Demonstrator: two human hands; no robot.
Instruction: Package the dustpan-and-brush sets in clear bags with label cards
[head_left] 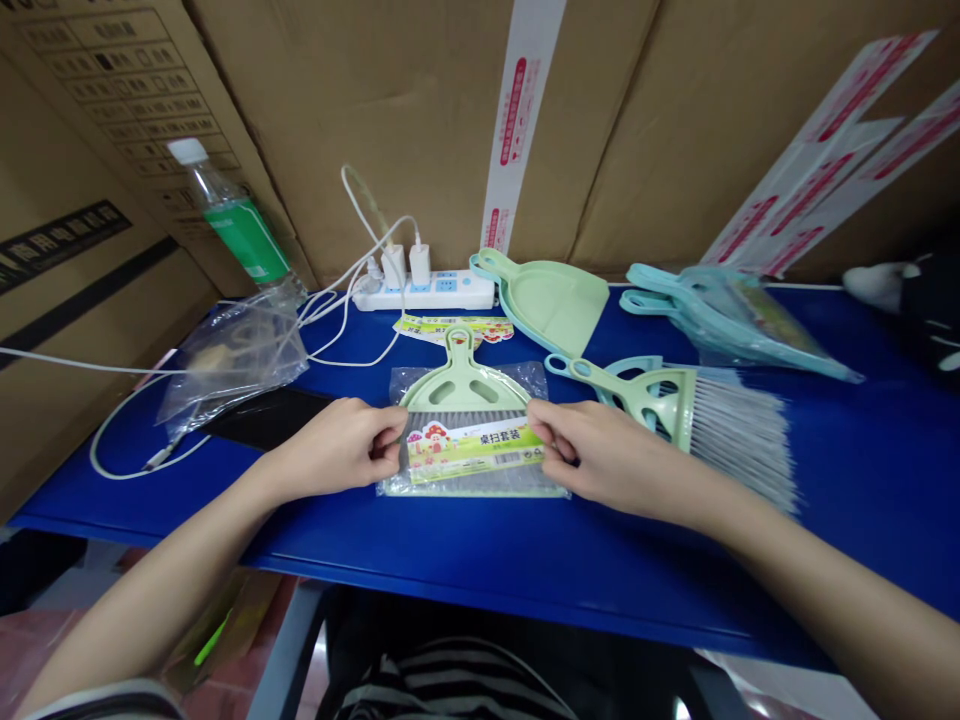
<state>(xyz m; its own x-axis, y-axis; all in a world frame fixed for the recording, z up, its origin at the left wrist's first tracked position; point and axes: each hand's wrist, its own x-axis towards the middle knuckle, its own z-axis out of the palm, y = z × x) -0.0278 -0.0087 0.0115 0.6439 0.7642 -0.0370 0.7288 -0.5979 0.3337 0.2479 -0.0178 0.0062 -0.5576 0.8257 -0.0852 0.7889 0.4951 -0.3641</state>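
Note:
A pale green hand brush and dustpan set (466, 388) lies flat in front of me inside a clear plastic bag (401, 380). Its handle points away from me and pokes out past the bag's far edge. Across the grey bristles lies a printed card label (480, 450) with red mushrooms. My left hand (349, 445) pinches the bag's left side with curled fingers. On the opposite side, my right hand (592, 450) is closed on the bag near the card's right end. The fingertips of both hands are partly hidden.
Behind are a green dustpan (559, 295), loose card labels (435, 325) and a white power strip (450, 290). To the right lie loose brushes (739, 425) and bagged blue dustpans (750, 315). A bottle (247, 235), crumpled bag (232, 350) and black phone (262, 415) are left, near white cables.

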